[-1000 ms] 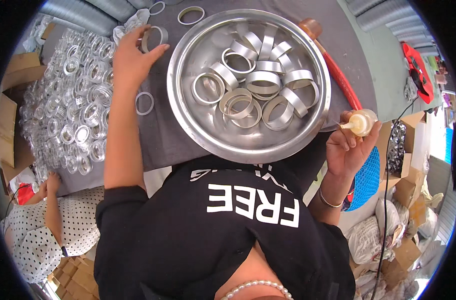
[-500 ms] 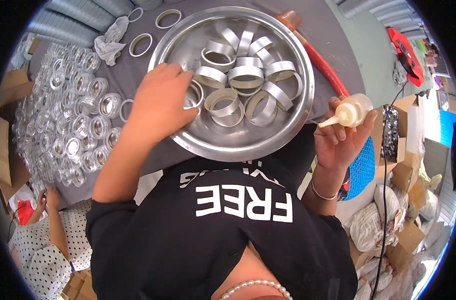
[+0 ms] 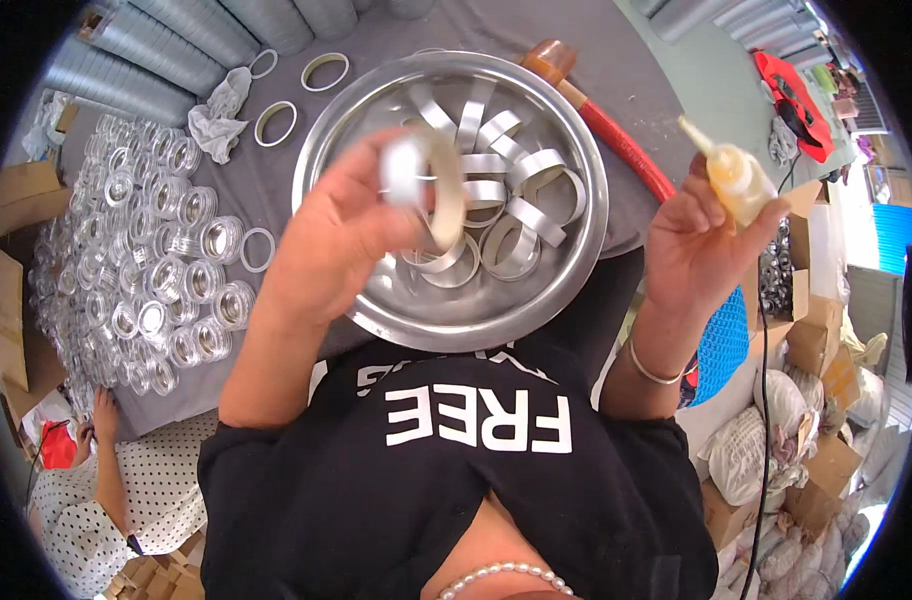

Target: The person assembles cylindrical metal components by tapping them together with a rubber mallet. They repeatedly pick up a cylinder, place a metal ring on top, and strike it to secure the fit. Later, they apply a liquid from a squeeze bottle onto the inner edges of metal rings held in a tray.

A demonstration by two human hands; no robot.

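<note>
My left hand (image 3: 321, 235) is raised over the near left part of a round steel tray (image 3: 446, 335), its fingers closed on a silver ring (image 3: 448, 195). Motion blurs the ring, so I cannot tell if it is one or more. Several similar silver metal rings (image 3: 536, 222) lie loosely piled in the tray. To the right of the tray, my right hand (image 3: 686, 240) grips a small squeeze bottle (image 3: 744, 190). Yellowish liquid shows inside it, and its narrow nozzle points up and to the left, away from the rings.
Many clear round jars (image 3: 166, 270) cover the table's left side. Loose rings (image 3: 276, 124) and a crumpled white cloth (image 3: 219, 125) lie beyond them. A red-handled mallet (image 3: 616, 135) rests right of the tray. Another person's hand (image 3: 104, 415) is at the lower left.
My left hand has lifted a ring from the tray's left side and moved right with it. My right hand has risen, and the bottle's nozzle has swung from pointing left to upward.
</note>
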